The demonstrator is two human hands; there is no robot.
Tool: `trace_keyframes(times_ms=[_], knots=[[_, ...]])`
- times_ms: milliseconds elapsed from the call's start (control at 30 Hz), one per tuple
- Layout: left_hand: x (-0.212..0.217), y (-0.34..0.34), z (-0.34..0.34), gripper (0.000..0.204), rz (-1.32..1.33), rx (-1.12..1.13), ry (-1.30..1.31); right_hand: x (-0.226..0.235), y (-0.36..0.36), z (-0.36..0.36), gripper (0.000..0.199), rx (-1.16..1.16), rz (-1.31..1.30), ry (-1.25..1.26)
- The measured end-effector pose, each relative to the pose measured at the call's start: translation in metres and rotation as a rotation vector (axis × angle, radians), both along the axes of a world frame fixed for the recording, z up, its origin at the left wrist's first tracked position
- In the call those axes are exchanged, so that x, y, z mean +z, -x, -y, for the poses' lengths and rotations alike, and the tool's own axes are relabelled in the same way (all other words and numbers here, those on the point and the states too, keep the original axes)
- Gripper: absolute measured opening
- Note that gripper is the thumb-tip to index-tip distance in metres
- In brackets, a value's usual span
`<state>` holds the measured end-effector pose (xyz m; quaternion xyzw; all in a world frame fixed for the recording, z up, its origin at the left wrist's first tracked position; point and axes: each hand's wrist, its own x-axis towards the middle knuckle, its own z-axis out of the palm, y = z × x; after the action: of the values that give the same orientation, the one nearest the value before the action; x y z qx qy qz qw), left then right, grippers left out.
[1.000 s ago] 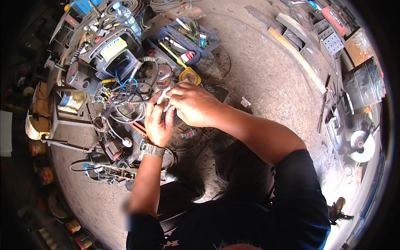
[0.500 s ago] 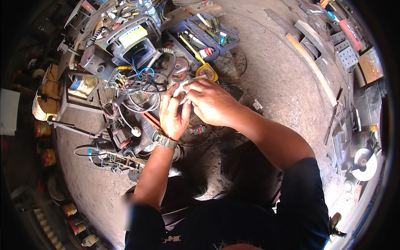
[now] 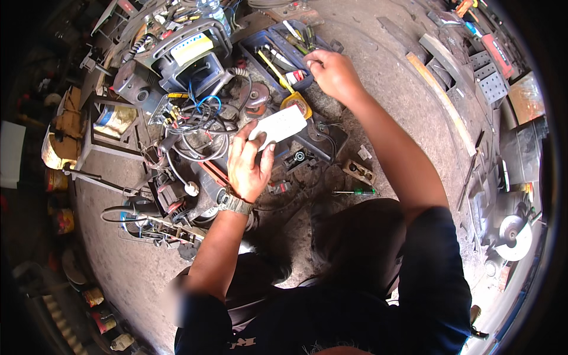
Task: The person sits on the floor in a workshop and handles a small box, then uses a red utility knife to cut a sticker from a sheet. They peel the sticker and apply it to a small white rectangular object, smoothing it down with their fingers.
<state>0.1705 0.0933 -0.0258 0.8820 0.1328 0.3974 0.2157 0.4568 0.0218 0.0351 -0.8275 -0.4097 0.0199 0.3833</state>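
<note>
On the dusty concrete floor, among scattered tools, the left hand holds up a white folded paper, its fingers closed around the paper's lower end while the upper end sticks out toward the right. A metal wristwatch sits on that wrist. The paper hangs just above a dark motor part and beside a yellow tape measure lying on the floor.

Farther up, the right hand stretches out to the edge of a blue tool tray, its fingers curled inward at the tray's right rim; whether they pinch anything there cannot be told. Screwdrivers with yellow and dark handles lie inside the tray.

Left of the paper, a tangle of blue, black and white wires spills from a dark machine with a yellow label. A green-handled screwdriver lies on the floor to the right of the left forearm, near a small brown block. Well off to the right, a grinder with a round disc rests near the wall.
</note>
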Motion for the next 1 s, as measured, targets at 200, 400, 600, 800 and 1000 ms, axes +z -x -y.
trace_keyframes(times_ms=[200, 400, 600, 800, 1000], knots=[[0.005, 0.001, 0.001, 0.02, -0.005, -0.001, 0.006, -0.052, -0.056, -0.065, 0.049, 0.211, 0.139, 0.588], [-0.001, 0.001, -0.001, 0.02, 0.008, -0.021, 0.027, -0.043, -0.054, -0.103, 0.055, 0.345, 0.244, 0.909], [-0.003, 0.003, 0.0, 0.022, -0.004, -0.014, 0.056, -0.027, -0.048, -0.11, 0.063, 0.417, 0.195, 0.944], [-0.003, 0.003, -0.003, 0.023, -0.005, -0.02, 0.04, -0.018, -0.049, -0.12, 0.063, 0.542, 0.181, 1.029], [-0.004, 0.0, -0.003, 0.025, 0.007, -0.049, 0.05, -0.048, -0.094, -0.134, 0.053, 0.436, 0.044, 0.924]])
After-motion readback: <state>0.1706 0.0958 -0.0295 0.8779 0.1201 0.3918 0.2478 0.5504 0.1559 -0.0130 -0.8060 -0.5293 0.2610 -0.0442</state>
